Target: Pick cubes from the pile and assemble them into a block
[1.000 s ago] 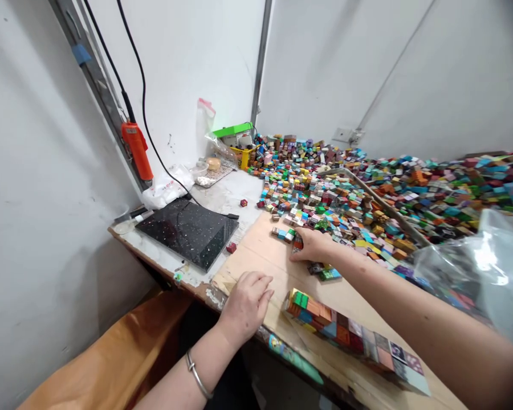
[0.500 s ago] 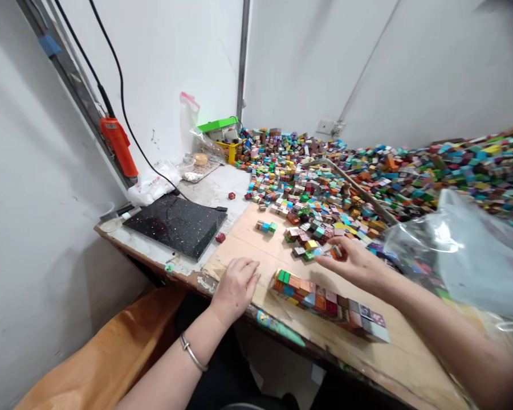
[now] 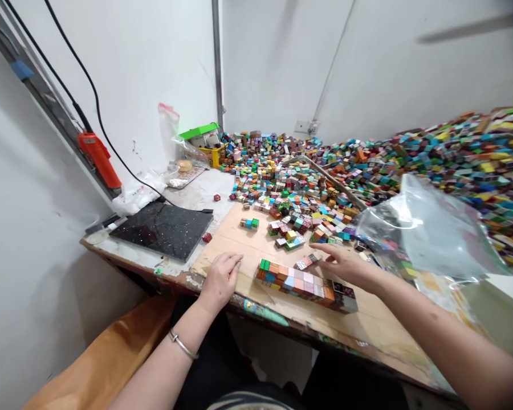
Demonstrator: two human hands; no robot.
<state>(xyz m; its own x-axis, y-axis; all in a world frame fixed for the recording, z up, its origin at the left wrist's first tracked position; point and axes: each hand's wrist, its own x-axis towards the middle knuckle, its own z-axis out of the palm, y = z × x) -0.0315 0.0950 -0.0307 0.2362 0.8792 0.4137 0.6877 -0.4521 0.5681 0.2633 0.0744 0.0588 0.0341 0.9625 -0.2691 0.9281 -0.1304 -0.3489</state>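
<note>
A long row of small coloured cubes [image 3: 301, 282] lies packed on the wooden board [image 3: 256, 247] near the table's front edge. My left hand [image 3: 219, 279] rests palm down on the board just left of the row, fingers loosely bent, holding nothing. My right hand [image 3: 344, 263] hovers behind the row's right half, its fingertips pinching a short strip of cubes [image 3: 306, 262] at the row's back edge. A few loose cube clusters [image 3: 287, 234] sit on the board beyond.
A huge heap of coloured cubes [image 3: 367, 165] covers the table's back and right. A clear plastic bag [image 3: 427, 228] lies right of my right arm. A black stone slab [image 3: 162, 228], an orange tool [image 3: 100, 159] with cable, and a green-lidded box [image 3: 199, 131] stand at left.
My right hand drew back from the heap with a few cubes and brought them down to the row's back edge. My left hand stayed put. The view swung rightward.
</note>
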